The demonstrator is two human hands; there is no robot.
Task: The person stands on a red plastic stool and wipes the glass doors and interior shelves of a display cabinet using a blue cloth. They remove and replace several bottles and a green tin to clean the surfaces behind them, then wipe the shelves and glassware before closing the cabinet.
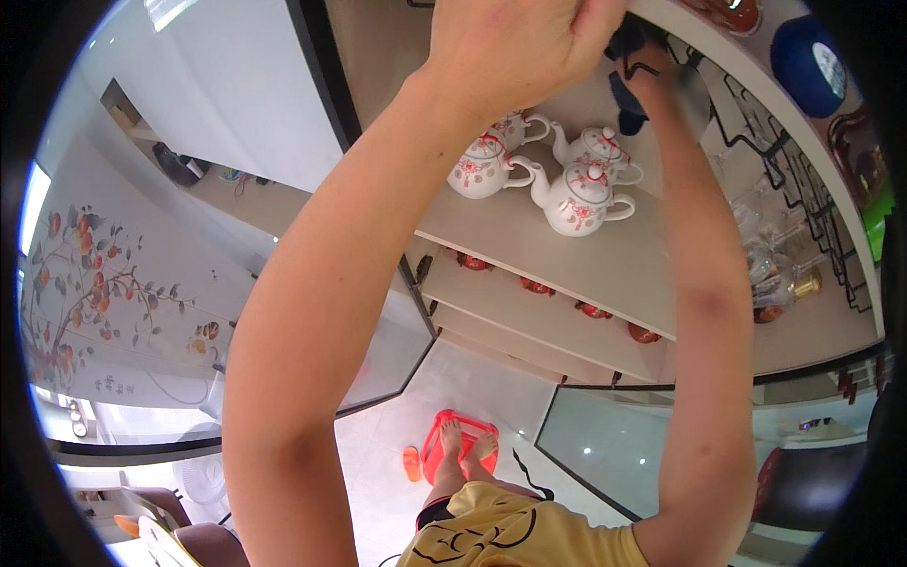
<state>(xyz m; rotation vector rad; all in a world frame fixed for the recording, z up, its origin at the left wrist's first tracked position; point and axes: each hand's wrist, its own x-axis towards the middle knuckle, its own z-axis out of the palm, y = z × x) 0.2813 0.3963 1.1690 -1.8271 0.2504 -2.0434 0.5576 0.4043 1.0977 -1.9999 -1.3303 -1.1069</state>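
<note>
My left hand [521, 49] is raised at the top edge of the view, with its back towards me; its fingers are cut off by the frame. Inside the open cabinet, my right hand [646, 74] is at a dark blue cloth [629, 106], which hangs below and beside the fingers. A black wire glass rack [765, 149] runs next to that hand, and one bent wire crosses in front of it. Below my hands, several white teapots with red patterns [579, 202] stand on the beige shelf [602, 262]. My left wrist partly hides the rear ones.
Stemmed glasses [772, 262] are on the right beneath the rack. Red ornaments [537, 285] sit on a lower shelf. Glass doors [602, 439] stand open on both sides. My bare feet are on a red plastic stool [464, 453], with an orange slipper [412, 464] beside it.
</note>
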